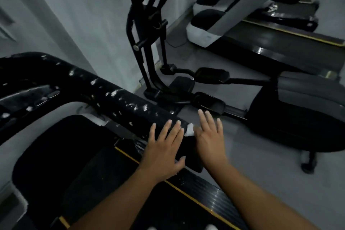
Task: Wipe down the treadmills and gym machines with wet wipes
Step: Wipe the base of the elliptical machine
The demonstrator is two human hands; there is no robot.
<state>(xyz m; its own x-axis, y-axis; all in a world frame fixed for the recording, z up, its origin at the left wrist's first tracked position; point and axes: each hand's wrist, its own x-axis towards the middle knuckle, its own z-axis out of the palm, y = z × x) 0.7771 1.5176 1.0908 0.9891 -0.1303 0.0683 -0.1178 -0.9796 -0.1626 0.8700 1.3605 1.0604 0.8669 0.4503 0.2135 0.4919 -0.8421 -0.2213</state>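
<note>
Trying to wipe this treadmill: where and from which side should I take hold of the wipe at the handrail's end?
Probably pinch the wipe by its raised crumpled top from above with the right hand: it sits bunched on the handrail end, beside that thumb.

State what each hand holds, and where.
Left hand: nothing, flat on the handrail. Right hand: white wipe at its thumb; whether pinched, cannot tell.
</note>
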